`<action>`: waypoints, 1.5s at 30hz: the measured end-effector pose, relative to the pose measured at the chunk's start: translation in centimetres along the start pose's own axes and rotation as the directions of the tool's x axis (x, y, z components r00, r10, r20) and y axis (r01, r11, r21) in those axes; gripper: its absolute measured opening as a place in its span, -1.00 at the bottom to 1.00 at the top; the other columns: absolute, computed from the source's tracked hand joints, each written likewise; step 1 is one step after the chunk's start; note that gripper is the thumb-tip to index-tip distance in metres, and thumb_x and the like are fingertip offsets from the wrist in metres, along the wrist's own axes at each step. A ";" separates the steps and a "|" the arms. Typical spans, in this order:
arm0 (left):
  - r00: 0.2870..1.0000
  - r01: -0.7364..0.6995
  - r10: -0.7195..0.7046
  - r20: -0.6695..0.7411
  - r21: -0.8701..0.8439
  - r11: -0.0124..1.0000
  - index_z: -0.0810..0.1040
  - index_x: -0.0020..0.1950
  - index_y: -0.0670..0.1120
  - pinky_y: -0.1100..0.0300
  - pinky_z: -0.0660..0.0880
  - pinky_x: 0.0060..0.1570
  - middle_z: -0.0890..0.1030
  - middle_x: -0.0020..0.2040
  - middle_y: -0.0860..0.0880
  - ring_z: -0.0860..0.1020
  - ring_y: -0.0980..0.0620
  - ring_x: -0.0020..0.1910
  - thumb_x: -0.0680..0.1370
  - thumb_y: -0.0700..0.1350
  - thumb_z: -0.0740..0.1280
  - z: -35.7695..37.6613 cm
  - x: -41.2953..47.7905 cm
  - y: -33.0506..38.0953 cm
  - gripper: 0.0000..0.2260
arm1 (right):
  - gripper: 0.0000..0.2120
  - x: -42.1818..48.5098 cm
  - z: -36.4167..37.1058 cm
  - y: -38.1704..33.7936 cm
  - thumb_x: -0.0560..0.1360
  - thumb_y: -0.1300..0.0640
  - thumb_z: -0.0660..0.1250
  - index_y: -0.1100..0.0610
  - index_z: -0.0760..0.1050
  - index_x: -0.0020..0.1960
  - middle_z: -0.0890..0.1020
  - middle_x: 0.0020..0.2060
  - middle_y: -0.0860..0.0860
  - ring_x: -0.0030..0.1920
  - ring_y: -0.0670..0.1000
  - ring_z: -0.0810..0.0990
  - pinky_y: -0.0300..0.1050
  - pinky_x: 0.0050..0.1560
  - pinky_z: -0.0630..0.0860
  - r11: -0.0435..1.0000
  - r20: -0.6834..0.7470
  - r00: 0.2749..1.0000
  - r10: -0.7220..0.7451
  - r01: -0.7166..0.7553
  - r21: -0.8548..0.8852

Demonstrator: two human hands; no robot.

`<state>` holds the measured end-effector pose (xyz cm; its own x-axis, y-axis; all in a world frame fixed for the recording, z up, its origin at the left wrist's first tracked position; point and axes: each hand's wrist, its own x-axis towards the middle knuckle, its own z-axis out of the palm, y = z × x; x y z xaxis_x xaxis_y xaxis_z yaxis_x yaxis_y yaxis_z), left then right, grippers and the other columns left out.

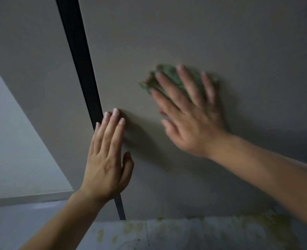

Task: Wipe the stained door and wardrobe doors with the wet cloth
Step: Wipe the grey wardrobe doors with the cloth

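Pressing green cloth (169, 77) against the door (185, 33), right hand (190, 121) spread flat; left hand (105, 159) flat alongside.

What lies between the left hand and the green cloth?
In the head view, only bare door panel lies between the left hand and the cloth, which the right hand presses against it.

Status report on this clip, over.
Right hand flat, pressing crumpled green cloth on grey door panel. Left hand flat beside black strip. Nothing blocking.

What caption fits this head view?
Right hand presses a crumpled green cloth against the grey door panel; left hand rests flat.
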<state>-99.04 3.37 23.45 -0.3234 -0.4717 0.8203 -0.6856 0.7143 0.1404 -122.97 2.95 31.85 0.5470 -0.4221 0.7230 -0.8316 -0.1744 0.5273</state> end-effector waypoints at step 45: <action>0.901 0.030 0.016 0.433 -0.101 0.994 0.45 0.43 -0.22 -0.08 0.42 0.29 0.51 0.42 -0.17 0.49 -0.20 0.37 0.54 -0.15 0.28 13.1 -9.9 11.4 -0.55 | -0.58 -29.3 6.8 3.1 0.57 0.08 0.44 0.00 0.54 0.42 0.44 0.45 -0.05 0.40 0.07 0.41 0.03 0.21 0.41 0.997 -0.071 0.995 0.064 -0.060 0.046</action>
<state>-112.24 9.42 9.68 -0.5849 -0.6372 0.5018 -0.6260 0.7481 0.2202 -142.24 8.69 9.26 0.4984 -0.3682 0.7849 -0.8667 -0.1892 0.4616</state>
